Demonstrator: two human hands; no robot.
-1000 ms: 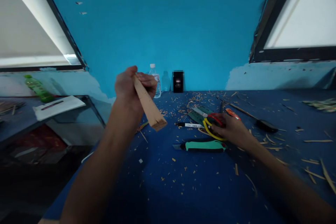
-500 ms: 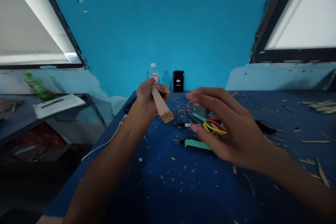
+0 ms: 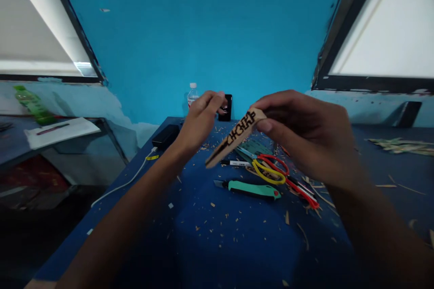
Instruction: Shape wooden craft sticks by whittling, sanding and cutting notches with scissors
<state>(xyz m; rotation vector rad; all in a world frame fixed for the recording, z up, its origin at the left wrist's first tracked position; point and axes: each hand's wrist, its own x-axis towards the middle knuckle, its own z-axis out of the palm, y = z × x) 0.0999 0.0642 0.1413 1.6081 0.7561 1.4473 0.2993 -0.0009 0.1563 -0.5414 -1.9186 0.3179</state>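
Observation:
A narrow wooden piece (image 3: 239, 133) with dark markings along its side slants over the blue table, its thin end pointing down and left. My right hand (image 3: 298, 131) pinches its upper end between thumb and fingers. To the left of the piece, my left hand (image 3: 205, 115) is raised with bent fingers, in front of the phone and not touching the wood; nothing shows in it. Beneath the wood lie a black and white marker (image 3: 235, 163) and scissors with red and yellow handles (image 3: 269, 169). A green cutter (image 3: 254, 188) lies nearer, blade to the left.
Wood shavings dot the blue table (image 3: 203, 257). At the wall stand a clear bottle (image 3: 192, 94) and a phone (image 3: 228, 107). A black box (image 3: 165, 137) with a white cable sits at the left edge. A side table holds a green bottle (image 3: 34, 105) and paper (image 3: 63, 132).
The wooden piece has passed from my left hand to my right and now shows its marked side. My left hand has let go of it. The view has shifted slightly.

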